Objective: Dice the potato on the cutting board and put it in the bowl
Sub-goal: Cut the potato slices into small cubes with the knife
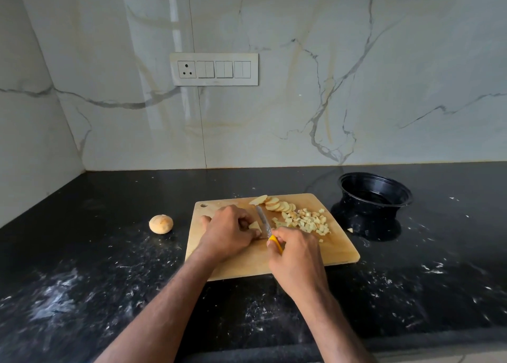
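Left hand (pixel 229 232): grip curled on a potato piece (pixel 255 226) on the board (pixel 340 249)
Right hand (pixel 297 261): grip clamped round the knife (pixel 264 221), blade beside the piece
Dice (pixel 307 221): heaped right of the blade, slices (pixel 277 205) behind
Bowl (pixel 374 190): on tabletop (pixel 109 253), right of the board

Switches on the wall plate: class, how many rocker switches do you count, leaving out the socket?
6 switches, in three pairs on the wall plate, right of the socket: left pair, middle pair, right pair.
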The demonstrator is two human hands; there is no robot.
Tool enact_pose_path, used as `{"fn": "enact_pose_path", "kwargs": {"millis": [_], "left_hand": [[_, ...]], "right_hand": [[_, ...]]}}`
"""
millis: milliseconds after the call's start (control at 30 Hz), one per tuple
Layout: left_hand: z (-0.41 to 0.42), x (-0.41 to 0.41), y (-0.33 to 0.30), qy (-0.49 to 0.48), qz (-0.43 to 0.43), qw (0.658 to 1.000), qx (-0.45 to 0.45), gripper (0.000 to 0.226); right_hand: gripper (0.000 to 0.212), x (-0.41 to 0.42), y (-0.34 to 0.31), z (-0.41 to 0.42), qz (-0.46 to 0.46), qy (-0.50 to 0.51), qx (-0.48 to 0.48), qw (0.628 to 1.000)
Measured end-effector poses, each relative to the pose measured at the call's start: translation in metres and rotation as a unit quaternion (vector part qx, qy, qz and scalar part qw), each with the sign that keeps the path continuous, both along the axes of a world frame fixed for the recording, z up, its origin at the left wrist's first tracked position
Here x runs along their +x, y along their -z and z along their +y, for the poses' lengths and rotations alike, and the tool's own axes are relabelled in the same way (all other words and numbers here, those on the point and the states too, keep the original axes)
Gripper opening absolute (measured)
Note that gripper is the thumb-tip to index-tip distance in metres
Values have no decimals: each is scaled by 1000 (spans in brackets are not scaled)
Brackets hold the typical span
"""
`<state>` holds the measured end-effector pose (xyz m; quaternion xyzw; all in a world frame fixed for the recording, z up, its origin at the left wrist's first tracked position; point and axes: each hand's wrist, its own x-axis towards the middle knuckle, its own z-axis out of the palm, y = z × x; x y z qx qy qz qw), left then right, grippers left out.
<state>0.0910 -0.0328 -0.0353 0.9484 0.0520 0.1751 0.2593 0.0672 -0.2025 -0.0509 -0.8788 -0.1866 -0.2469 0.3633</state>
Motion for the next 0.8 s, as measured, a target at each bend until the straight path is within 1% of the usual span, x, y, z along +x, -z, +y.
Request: {"fn": "enact_pose_path", "kwargs": {"millis": [67,133,233,400,500,667,800], "left_hand": [[-5,0,0,-18,-6,1000,4,18],[-5,0,-2,-25,-2,1000,-13,16],[-3,0,-3,-22,9,999,-34,17],[-3,-2,-4,-14,6,998,-57,21],[-3,-3,-5,-25,4,998,-49,22],[-1,-2,-5,-23,7,998,-59,17],[-3,-1,-3,-33,2,998,-50,19]], "right_hand": [[9,0,-1,2,1,-4,-6,1000],[13,-1,-1,3,1,-7,-19,1000],[16,-6,1,2,-5,-8,-37,999],[16,-12,1,-2,-8,-9,-33,999],[17,-14,-1,-2,-6,-14,-45,999],[15,-16,-3,-1,-6,-14,-70,997],[16,-18,-5,0,-2,-14,-85,996]]}}
